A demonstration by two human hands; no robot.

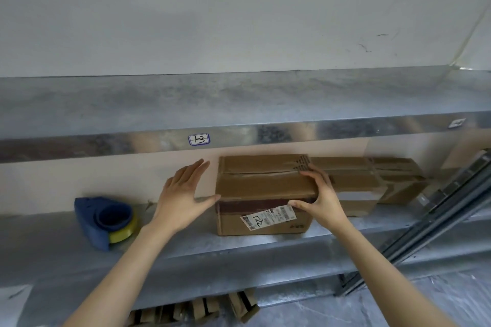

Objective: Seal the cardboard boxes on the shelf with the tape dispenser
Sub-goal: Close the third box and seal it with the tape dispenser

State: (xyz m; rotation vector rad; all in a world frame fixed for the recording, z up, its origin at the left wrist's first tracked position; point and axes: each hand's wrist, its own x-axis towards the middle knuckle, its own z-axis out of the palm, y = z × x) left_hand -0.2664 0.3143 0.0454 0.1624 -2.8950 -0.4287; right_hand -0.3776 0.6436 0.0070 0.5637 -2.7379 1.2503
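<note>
Cardboard box (263, 188), right hand (322, 199) gripping its corner, left hand (183, 194) spread beside, blue tape dispenser (106, 220) left, second box (372, 180) close right

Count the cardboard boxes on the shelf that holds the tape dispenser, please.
3. The middle box, a second box right of it, a third box farther right. More may hide behind.

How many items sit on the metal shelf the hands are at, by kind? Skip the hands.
Brown cardboard boxes: 3 (white-labelled front box, plus two further right, overlapping in view)
Blue plastic tape dispenser with a yellow-green roll: 1
Total: 4
</note>
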